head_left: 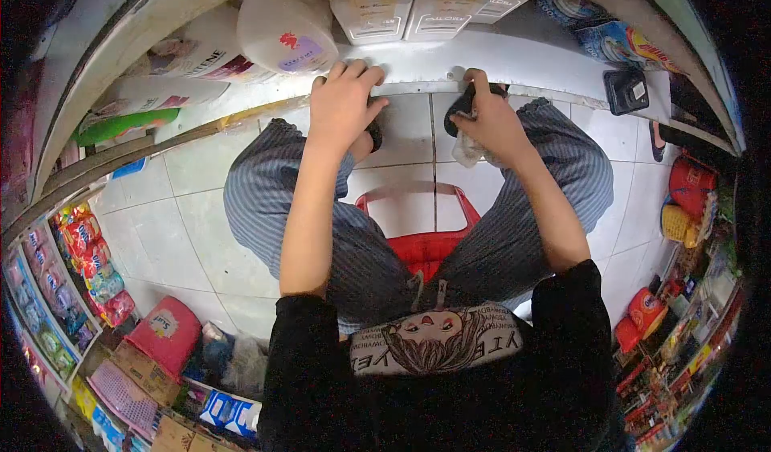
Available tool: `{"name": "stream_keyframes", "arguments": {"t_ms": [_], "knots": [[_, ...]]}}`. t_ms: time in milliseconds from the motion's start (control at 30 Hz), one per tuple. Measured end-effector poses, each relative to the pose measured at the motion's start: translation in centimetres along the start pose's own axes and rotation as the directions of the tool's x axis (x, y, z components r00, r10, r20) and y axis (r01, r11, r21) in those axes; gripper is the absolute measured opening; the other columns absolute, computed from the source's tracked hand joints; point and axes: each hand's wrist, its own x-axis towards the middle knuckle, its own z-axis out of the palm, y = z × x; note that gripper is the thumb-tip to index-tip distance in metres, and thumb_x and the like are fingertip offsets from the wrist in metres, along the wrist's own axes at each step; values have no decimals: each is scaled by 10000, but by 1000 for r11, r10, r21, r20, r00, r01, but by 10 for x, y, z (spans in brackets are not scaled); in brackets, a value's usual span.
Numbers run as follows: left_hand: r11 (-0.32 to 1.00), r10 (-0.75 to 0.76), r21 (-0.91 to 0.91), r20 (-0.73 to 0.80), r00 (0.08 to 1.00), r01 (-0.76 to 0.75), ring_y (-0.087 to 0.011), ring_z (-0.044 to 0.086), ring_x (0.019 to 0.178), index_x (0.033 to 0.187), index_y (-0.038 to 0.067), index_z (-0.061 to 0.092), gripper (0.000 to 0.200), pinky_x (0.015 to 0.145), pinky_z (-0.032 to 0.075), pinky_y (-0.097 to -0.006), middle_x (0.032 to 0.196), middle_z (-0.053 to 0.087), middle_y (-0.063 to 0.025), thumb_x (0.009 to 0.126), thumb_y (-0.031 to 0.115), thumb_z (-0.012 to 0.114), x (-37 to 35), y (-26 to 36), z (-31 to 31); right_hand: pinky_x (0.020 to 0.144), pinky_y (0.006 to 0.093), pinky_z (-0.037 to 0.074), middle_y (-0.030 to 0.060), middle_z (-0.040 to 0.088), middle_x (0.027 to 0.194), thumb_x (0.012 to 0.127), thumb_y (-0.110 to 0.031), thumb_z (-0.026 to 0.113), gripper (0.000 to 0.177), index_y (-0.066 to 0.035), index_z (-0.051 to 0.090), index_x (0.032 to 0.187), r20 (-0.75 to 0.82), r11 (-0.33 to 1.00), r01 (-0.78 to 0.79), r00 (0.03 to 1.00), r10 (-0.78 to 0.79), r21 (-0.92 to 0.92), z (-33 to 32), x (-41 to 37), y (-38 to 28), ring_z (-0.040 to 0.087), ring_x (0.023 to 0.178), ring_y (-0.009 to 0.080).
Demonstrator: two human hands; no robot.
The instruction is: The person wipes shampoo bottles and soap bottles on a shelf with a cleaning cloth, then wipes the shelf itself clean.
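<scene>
My left hand (347, 106) rests on the front edge of a white shelf (409, 65), fingers apart and holding nothing. It is just below a white jug-like bottle (287, 38) with a red emblem and beside white cartons (371, 14). My right hand (491, 126) is at the same shelf edge, further right, its forefinger reaching up to the edge. A whitish crumpled cloth (467, 150) hangs from under its thumb and palm; the fingers partly hide it. Dark footwear shows behind both hands.
I sit on a red plastic stool (426, 247) over white floor tiles. More bottles (189, 54) and blue packets (598, 30) stand on the shelf, with a black tray-like item (625, 92) at right. Packet racks (48, 291) and a pink tub (165, 335) are at left.
</scene>
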Motion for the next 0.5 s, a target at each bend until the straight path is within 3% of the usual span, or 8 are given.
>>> {"name": "stream_keyframes", "arguments": {"t_ms": [67,400,500], "knots": [[1000,2,1,2,1000,-2,-202,485,795,804,142,523,263,607,389,-343,795,505,3,588,248,629,0,0,0,597,375,400,186,513,636,635,-148,608,561,-56,271,1073,15,997,-75,997,74,37,-6,1,-8,531,673,346],[1000,3,14,-4,1000,-3,-196,483,789,758,132,531,231,598,393,-349,761,497,-1,588,256,628,-1,3,-1,545,391,388,166,474,561,628,-145,614,587,-64,258,1087,-32,1000,19,999,-18,13,0,1,0,520,618,345],[999,6,33,21,1000,-6,-194,481,797,742,129,530,229,601,392,-354,751,488,0,584,260,633,-1,4,-2,559,388,386,165,480,561,619,-136,618,596,-69,258,1089,30,1000,-20,999,20,-3,-6,1,-2,519,630,352]]}}
